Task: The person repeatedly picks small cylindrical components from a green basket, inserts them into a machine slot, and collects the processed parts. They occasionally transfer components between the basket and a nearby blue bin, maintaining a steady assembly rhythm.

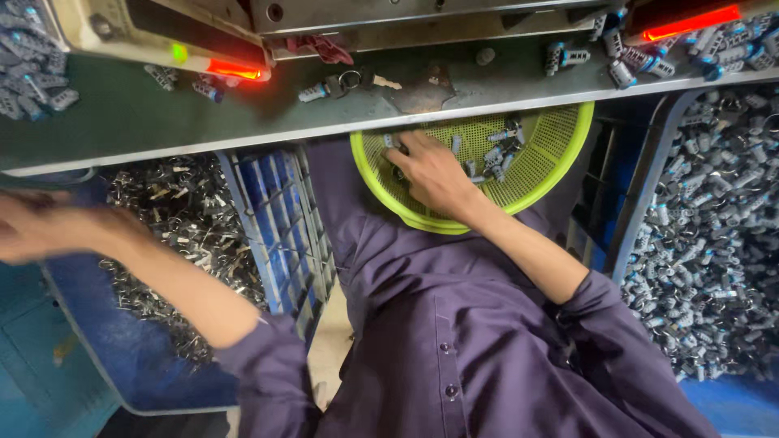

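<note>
My right hand reaches into a lime-green perforated basket on my lap, fingers bent down among several small grey metal parts. Whether it grips one is hidden under the fingers. My left hand is stretched far left, blurred, over a blue crate full of shiny metal pieces; what it holds cannot be made out. I wear a purple shirt.
A green workbench edge runs across the top, with machine housings showing red lights, a key ring and scattered grey parts. A bin of grey cylindrical parts fills the right. A blue grid crate stands left of my lap.
</note>
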{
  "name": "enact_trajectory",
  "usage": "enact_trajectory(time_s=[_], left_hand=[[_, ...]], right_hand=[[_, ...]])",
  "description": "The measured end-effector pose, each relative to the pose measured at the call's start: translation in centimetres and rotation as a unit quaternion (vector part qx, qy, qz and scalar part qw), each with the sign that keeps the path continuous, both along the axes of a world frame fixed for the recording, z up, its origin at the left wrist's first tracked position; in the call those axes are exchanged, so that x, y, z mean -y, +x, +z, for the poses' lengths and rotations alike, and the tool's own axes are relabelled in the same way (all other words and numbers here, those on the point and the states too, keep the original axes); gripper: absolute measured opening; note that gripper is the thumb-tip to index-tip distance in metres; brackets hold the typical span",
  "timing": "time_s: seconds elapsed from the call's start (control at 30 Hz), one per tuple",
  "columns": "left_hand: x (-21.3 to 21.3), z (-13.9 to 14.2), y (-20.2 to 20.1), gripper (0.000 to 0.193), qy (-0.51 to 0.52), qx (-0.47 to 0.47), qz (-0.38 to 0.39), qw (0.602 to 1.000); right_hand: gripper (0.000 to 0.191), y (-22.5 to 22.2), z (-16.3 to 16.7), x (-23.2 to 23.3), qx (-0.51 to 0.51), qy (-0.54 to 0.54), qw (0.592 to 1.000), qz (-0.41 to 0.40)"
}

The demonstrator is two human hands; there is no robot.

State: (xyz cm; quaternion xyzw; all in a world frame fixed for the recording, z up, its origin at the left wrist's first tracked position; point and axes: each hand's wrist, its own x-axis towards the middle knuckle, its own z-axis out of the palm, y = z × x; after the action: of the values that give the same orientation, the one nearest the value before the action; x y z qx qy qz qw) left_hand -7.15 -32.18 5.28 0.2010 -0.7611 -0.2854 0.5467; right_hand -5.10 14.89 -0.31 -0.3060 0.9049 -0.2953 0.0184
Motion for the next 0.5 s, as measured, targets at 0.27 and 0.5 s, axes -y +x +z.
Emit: enact_trajectory(time_s=[0.27, 0.5], left_hand=[[-25.6, 0.2, 10.0, 0.007, -0.03, 0.273, -0.42, 0.865], [-33.4, -2.0, 5.9, 0.034, -0.171, 0.405, -0.457, 0.773]], right_hand=[[0.034, 2.1, -1.0, -3.0, 0.066, -0.083, 0.992, -0.073], [0.046, 3.3, 0.5, -2.9, 0.087, -0.114, 0.982, -0.119]])
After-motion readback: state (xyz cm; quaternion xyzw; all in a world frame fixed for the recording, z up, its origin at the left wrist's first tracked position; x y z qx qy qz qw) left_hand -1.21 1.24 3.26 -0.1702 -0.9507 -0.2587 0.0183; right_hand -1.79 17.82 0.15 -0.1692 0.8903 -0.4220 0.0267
